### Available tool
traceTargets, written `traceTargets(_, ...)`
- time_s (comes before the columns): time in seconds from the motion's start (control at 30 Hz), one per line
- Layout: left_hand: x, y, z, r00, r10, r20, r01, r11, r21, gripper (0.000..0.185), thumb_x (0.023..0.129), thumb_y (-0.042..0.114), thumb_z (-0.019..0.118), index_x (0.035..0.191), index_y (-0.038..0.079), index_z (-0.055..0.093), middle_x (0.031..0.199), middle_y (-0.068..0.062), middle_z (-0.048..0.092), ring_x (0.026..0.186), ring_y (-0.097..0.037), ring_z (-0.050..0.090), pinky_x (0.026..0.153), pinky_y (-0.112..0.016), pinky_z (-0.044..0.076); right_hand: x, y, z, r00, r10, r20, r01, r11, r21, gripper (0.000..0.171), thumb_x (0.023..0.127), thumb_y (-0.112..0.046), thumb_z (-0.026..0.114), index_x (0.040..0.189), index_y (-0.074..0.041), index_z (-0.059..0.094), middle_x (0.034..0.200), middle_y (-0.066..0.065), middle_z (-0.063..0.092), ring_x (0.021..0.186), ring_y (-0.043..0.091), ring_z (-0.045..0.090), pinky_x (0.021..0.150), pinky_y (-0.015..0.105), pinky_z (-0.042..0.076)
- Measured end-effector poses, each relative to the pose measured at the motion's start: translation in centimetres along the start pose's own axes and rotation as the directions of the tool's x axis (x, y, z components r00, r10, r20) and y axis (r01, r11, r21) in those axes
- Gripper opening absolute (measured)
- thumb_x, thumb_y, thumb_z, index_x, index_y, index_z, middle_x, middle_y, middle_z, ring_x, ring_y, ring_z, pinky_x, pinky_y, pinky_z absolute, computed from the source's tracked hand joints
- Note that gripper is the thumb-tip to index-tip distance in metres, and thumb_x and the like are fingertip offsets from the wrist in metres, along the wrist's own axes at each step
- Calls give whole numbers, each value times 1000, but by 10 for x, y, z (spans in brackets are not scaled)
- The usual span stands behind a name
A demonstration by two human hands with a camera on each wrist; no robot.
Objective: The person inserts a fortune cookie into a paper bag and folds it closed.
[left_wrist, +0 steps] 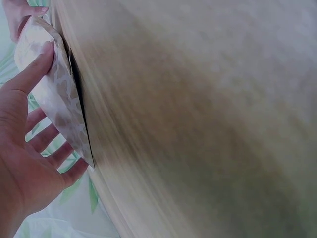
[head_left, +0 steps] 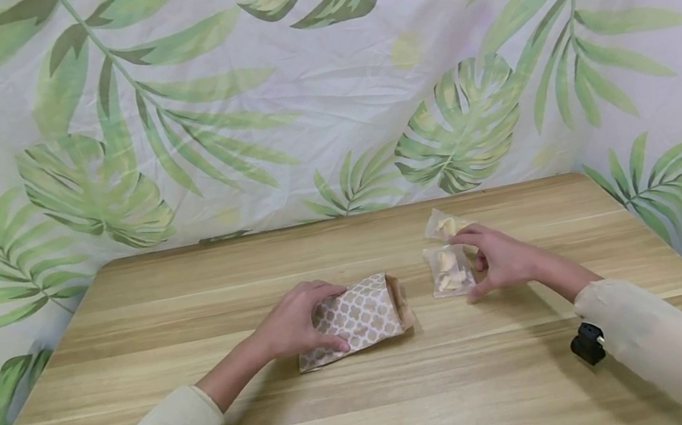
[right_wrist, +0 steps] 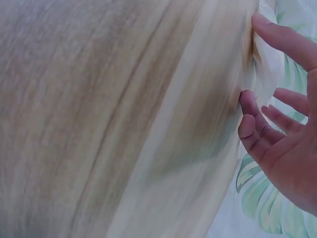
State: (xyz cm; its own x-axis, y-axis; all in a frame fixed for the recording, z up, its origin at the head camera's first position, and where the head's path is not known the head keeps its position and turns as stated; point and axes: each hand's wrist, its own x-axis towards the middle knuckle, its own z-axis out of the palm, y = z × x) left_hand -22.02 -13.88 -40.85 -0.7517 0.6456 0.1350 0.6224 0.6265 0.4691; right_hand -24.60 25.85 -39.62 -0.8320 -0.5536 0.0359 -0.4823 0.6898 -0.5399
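Note:
A patterned paper bag (head_left: 360, 311), brown with a white lattice print, lies on the table with its open mouth facing right. My left hand (head_left: 298, 319) holds it near its closed end, thumb along the near edge and fingers over the far edge. In the left wrist view the thumb presses on the bag (left_wrist: 62, 94). To the right lies a small clear packet (head_left: 449, 271) with pale yellowish pieces inside. My right hand (head_left: 500, 257) reaches over its right side, thumb by the near corner and fingertips by the far edge, not closed round it.
A second clear packet (head_left: 441, 224) with similar pieces lies just behind the first, partly covered by the right fingers. The wooden table (head_left: 375, 417) ends at a leaf-print cloth (head_left: 335, 93) hanging behind it. Black wrist devices (head_left: 588, 344) hang under both sleeves.

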Motion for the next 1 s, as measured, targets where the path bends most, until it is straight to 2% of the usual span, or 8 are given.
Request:
traceTargets(0.27, 0, 1, -2, 1000, 7, -1, -7, 1000, -1, 89, 70, 43, 95, 141, 2, 61, 139, -16, 63, 129, -38, 56, 109, -57, 46, 2, -2, -2, 1000, -18, 23, 18, 1000, 5, 96, 66, -15, 99, 143, 14, 49, 123, 21, 55, 73, 17, 55, 67, 26, 46)
traceTargets(0.5, 1, 2, -1, 1000, 3, 4, -3, 1000, 1, 88, 70, 43, 95, 141, 2, 61, 139, -16, 63, 129, -38, 56, 109, -57, 46, 0, -2, 2, 998, -62, -2, 62, 998, 20, 84, 67, -14, 96, 137, 10, 55, 128, 25, 55, 77, 19, 60, 68, 26, 50)
traceTargets(1.0, 0, 2, -1, 1000, 4, -3, -4, 1000, -3, 88, 70, 43, 96, 140, 2, 62, 138, -15, 64, 128, -37, 57, 108, -56, 48, -2, -7, 6, 995, -88, -56, 88, 996, -8, 75, 68, -12, 95, 131, 6, 60, 129, 21, 56, 80, 19, 61, 71, 34, 54)
